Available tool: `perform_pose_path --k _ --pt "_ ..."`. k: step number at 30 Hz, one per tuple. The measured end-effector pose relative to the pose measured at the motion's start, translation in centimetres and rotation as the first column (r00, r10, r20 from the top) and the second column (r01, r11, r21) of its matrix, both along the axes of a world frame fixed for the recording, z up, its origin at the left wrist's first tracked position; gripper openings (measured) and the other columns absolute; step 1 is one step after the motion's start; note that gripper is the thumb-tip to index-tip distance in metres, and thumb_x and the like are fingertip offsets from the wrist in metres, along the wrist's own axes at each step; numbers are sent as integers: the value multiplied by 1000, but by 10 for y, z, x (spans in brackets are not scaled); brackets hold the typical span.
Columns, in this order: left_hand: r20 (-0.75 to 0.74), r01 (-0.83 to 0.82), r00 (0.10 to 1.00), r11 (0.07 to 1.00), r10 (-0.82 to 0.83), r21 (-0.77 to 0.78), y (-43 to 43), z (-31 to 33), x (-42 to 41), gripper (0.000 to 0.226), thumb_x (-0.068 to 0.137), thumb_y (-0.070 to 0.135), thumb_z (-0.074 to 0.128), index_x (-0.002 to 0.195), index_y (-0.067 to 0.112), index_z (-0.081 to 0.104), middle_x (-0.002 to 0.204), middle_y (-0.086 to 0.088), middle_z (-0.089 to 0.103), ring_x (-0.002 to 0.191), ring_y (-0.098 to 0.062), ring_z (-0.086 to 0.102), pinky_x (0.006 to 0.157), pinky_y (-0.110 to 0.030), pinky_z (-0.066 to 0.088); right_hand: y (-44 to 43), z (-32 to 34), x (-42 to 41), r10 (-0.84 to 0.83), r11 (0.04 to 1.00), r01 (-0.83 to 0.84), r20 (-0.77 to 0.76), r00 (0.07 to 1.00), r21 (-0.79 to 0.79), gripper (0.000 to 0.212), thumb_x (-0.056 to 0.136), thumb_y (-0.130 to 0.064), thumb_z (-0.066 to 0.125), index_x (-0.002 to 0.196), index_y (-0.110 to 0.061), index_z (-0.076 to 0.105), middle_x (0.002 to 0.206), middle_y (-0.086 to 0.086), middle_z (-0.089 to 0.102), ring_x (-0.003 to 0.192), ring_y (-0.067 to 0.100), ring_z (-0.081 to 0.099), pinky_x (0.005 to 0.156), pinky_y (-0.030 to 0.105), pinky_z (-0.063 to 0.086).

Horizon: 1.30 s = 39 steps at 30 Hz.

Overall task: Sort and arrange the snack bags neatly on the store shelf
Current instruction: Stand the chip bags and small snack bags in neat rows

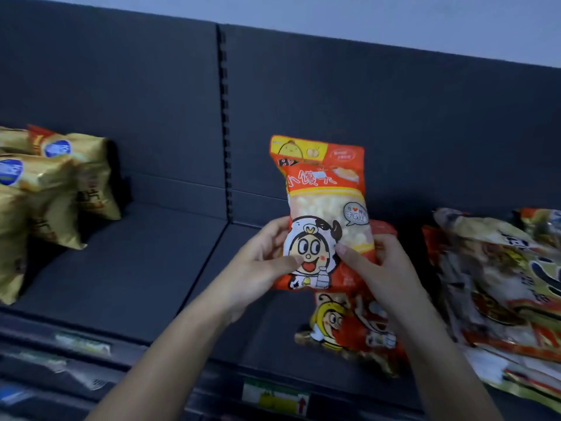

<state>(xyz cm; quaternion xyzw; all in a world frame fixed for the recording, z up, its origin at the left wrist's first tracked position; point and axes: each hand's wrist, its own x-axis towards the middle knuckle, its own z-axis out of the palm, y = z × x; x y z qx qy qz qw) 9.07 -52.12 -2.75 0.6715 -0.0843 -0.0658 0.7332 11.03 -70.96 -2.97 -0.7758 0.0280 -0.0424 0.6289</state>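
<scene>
Left hand [261,259] and right hand [379,268] grip orange bag [321,180], apparently of pale puffs [315,208].

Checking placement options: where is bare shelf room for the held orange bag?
Widest bare shelf lies between the gold bags on the left and the slotted upright. Crowded on the right: a bee-print bag lies flat at the front, beside heaped bags.

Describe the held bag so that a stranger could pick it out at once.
Start at the dark shelf, just right of its slotted upright post. There the left hand and the right hand hold one orange bag upright. Unlike the bee-costume bag lying flat below it, its cartoon figure wears a cow costume.
</scene>
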Motion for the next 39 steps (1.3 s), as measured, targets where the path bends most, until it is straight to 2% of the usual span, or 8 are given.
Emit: perform_pose_path --k 3,6,12,18,22,28,35,39 --pt "106 -104 990 992 95 74 43 -6 0 51 84 -20 51 120 17 50 115 -2 65 100 -16 65 77 -31 56 39 -6 9 123 985 -119 -19 992 124 67 62 -25 83 120 -24 48 108 -6 67 96 10 66 78 31 55" --pt "170 -218 967 960 188 178 88 -20 5 53 81 -21 50 111 22 48 102 1 64 88 -10 65 65 -26 52 90 -18 20 261 961 -259 -13 965 98 47 70 1 78 109 -18 61 100 -2 71 94 15 68 73 26 56" --pt "164 -242 966 927 202 286 184 -49 24 64 85 3 66 130 29 29 110 17 55 98 12 55 80 -14 47 204 -56 40 326 937 -321 -13 945 139 43 69 19 69 92 -18 64 75 -11 73 70 1 68 56 16 52" --pt "72 -205 978 867 194 455 272 -79 55 40 84 29 71 117 30 48 113 15 62 104 -3 60 87 -19 47 280 -86 61 217 975 -218 37 975 30 39 74 12 69 91 -23 64 82 -10 73 78 1 67 67 18 51" --pt "100 -209 977 768 187 605 292 -93 74 28 86 21 68 111 18 55 101 9 62 95 -8 59 75 -17 43 298 -91 68 99 995 -100 79 992 11 43 74 10 70 92 -27 60 88 -11 68 74 -9 63 65 9 48" --pt "234 -369 929 712 286 597 291 -104 111 29 85 12 66 113 15 59 108 -2 69 100 -21 64 82 -37 51 308 -90 96 71 995 -60 146 987 -84 44 79 6 68 98 -32 54 95 -14 65 82 -12 61 71 7 46" --pt "311 -469 883 617 353 632 290 -109 149 31 86 20 67 116 15 64 106 -5 71 97 -25 66 76 -36 52 316 -106 142 55 965 -24 112 992 -261 45 85 -14 68 125 -13 47 111 -4 60 101 9 57 81 14 43" --pt "324 -506 861 605 392 614 292 -116 155 33 86 22 68 118 19 63 106 -3 71 97 -25 66 77 -38 53 319 -112 146 24 970 3 110 994 -244 42 87 -14 66 124 -14 46 112 -5 60 103 11 57 80 16 44"
